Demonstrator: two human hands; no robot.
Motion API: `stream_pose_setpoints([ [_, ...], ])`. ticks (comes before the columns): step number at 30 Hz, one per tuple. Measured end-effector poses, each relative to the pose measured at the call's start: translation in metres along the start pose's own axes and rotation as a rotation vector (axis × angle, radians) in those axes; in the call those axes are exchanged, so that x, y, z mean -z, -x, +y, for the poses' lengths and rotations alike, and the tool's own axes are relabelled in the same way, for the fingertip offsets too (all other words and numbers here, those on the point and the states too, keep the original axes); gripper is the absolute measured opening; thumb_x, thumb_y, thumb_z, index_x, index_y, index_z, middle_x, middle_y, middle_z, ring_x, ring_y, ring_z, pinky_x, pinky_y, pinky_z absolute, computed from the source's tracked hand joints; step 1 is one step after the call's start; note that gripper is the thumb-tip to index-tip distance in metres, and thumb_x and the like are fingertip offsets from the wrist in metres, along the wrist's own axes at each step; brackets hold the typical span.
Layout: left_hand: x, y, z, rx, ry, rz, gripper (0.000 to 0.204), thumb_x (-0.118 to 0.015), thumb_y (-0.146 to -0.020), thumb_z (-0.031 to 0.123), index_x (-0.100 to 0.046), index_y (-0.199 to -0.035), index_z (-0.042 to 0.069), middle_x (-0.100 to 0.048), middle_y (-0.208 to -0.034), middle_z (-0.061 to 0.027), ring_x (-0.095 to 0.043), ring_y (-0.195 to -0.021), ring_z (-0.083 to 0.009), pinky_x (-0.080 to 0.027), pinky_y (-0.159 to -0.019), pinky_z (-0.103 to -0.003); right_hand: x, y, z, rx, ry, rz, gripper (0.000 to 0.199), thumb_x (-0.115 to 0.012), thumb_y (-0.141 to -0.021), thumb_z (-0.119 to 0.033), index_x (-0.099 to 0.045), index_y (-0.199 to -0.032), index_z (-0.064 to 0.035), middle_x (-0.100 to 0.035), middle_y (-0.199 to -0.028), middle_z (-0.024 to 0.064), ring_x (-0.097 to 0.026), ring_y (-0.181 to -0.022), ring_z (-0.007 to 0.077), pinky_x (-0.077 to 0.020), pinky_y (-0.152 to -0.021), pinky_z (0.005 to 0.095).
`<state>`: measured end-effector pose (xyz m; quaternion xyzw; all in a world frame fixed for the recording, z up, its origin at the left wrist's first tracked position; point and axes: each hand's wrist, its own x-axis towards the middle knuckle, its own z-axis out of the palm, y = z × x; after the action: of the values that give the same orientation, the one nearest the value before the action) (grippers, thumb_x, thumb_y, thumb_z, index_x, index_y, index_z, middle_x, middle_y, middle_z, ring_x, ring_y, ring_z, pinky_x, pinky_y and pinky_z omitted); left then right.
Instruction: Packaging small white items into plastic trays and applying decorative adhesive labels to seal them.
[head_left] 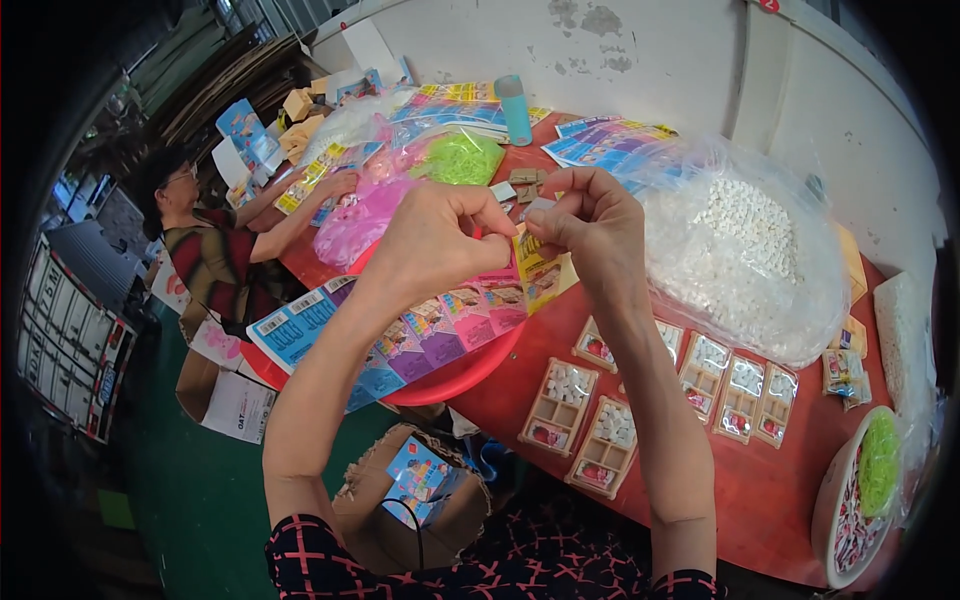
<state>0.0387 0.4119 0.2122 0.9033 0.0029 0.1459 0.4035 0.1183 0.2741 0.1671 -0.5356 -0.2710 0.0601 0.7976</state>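
My left hand (435, 240) and my right hand (590, 228) are raised together above the red table (740, 480). Between their fingertips they pinch a small yellow printed card packet (542, 272) that hangs down from them. Just below lies a red round basin (455, 380) stacked with colourful printed cards (400, 335). Several small clear compartment trays (600, 440) with white pieces lie on the table under my right forearm.
A big clear bag of white pellets (740, 240) sits at right. Bags of green (462, 158) and pink (365, 215) bits and a teal cylinder (515, 108) lie farther back. Another person (215, 245) works at the far left end. An open cardboard box (415, 500) stands on the floor near me.
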Motion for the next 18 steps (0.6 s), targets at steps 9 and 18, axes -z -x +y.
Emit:
stream_pose_setpoints([
  [9,0.0000,-0.0005,-0.0028,-0.029,0.083,-0.004,0.008,-0.062,-0.064,0.005,-0.055,-0.061,0.002,-0.053,-0.055,0.0029,-0.046,-0.053,-0.0020,-0.035,-0.046,-0.020,-0.0098,0.0015,0.0022,0.099,0.054,-0.004,0.026,-0.068,-0.066,0.002,-0.055,-0.088,-0.0006,-0.053,-0.062,0.0001,-0.051,-0.056,0.0049,-0.0424,-0.051,0.0188],
  [18,0.0017,-0.0035,-0.0059,0.066,0.197,-0.074,0.011,-0.064,-0.071,0.006,-0.057,-0.064,0.003,-0.052,-0.057,0.0060,-0.043,-0.054,0.0002,-0.033,-0.047,-0.018,-0.0072,0.0011,-0.0003,0.072,-0.001,0.012,0.024,-0.068,-0.067,0.002,-0.055,-0.087,-0.0007,-0.054,-0.063,0.0002,-0.051,-0.056,0.0047,-0.0429,-0.052,0.0187],
])
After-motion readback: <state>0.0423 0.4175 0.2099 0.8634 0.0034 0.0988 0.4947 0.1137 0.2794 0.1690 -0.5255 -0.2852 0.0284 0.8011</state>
